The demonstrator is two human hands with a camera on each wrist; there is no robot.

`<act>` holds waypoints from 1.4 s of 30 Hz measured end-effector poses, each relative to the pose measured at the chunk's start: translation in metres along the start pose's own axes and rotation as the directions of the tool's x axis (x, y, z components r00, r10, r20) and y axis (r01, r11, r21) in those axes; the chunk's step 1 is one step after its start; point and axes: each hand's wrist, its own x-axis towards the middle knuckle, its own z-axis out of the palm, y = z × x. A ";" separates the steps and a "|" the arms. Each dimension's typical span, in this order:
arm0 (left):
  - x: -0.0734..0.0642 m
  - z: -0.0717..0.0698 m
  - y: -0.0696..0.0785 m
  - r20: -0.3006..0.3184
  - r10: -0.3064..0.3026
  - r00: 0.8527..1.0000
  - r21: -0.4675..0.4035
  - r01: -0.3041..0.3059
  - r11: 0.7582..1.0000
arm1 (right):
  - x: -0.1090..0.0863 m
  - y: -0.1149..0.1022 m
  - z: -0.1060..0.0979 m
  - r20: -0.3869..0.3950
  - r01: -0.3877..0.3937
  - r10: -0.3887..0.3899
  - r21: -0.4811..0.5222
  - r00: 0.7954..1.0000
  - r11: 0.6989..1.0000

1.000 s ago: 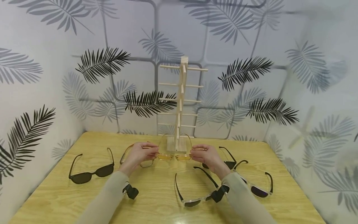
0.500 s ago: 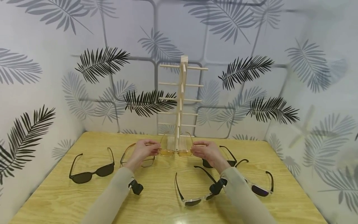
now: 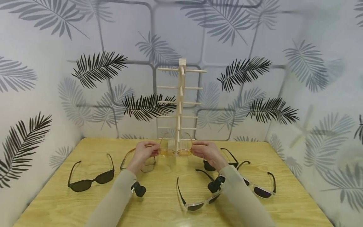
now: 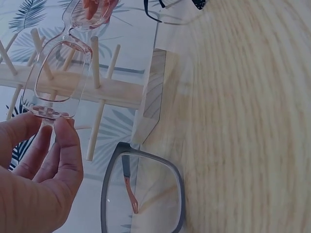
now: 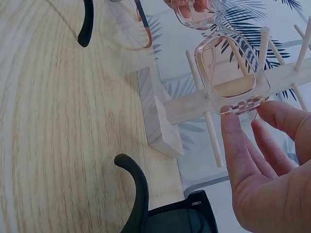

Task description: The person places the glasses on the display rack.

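Note:
Clear-framed glasses with orange-tinted lenses (image 3: 167, 153) are held up in front of a wooden glasses rack (image 3: 179, 104), its pegs sticking out to both sides. My left hand (image 3: 144, 154) pinches one hinge corner of the frame; my right hand (image 3: 208, 152) pinches the other. In the left wrist view, thumb and fingertips meet at the hinge of the clear frame (image 4: 86, 87). The right wrist view has the fingers at the opposite hinge of the glasses (image 5: 266, 82). The temples point toward the rack, near its lowest peg. Contact with the peg cannot be told.
Black sunglasses (image 3: 80, 185) lie at the left, and thin-framed glasses (image 3: 148, 171) lie behind the left wrist. Clear-framed dark-lens glasses (image 3: 195, 206) lie at front centre. Black sunglasses (image 3: 209, 166) and another clear-framed pair (image 3: 262, 192) lie right. A patterned wall (image 3: 227, 37) stands behind.
Both hands have raised the orange-lens glasses slightly and brought them closer to the rack. The camera view has shifted a little. The other glasses lie where they were.

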 end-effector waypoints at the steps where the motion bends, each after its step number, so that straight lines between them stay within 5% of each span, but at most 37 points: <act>1: 0.001 0.000 0.001 -0.002 0.002 1.000 -0.002 -0.002 1.000 | 0.001 0.000 0.000 0.000 0.004 -0.004 0.004 1.000 1.000; 7: 0.005 0.004 0.008 -0.013 -0.009 1.000 -0.033 0.008 0.999 | 0.007 -0.001 -0.003 -0.003 0.009 -0.009 0.044 1.000 0.999; 14: 0.014 0.005 0.000 -0.040 -0.027 0.999 -0.042 0.026 0.999 | 0.018 0.003 -0.003 -0.023 -0.005 0.006 0.046 1.000 0.999; 42: 0.013 0.008 -0.006 -0.064 -0.057 0.996 -0.018 0.056 0.998 | 0.024 0.013 -0.005 -0.017 -0.027 0.027 0.000 0.999 1.000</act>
